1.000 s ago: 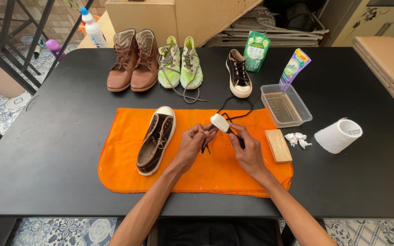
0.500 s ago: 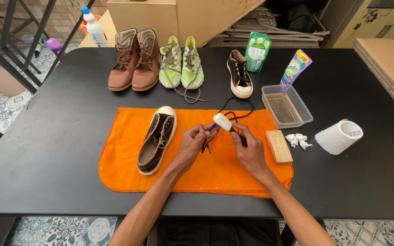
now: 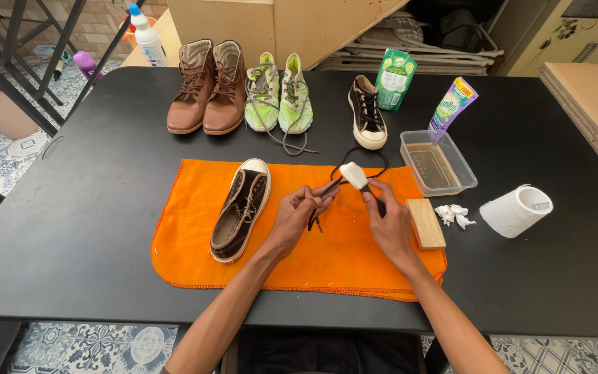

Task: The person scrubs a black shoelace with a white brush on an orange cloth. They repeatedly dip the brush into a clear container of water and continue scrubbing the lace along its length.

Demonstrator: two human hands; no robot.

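Note:
My left hand [image 3: 297, 216] pinches a black shoelace [image 3: 344, 158] that loops back over the orange cloth [image 3: 195, 190]. My right hand [image 3: 387, 220] grips a small brush [image 3: 356, 176] with a white head and dark handle, its bristles pressed on the lace. A dark brown sneaker [image 3: 241, 208] without a lace lies on the cloth, left of my hands. A wooden block brush [image 3: 426, 222] rests at the cloth's right edge, beside my right hand.
On the black table [image 3: 91, 208] stand brown boots [image 3: 205, 86], green running shoes [image 3: 278, 93] and a black sneaker [image 3: 367, 112]. A clear tub [image 3: 439, 163], two pouches [image 3: 394, 79], crumpled tissue [image 3: 453, 214] and a paper roll [image 3: 518, 210] lie at the right.
The brush head has shifted slightly along the lace; both hands stay in nearly the same place over the cloth.

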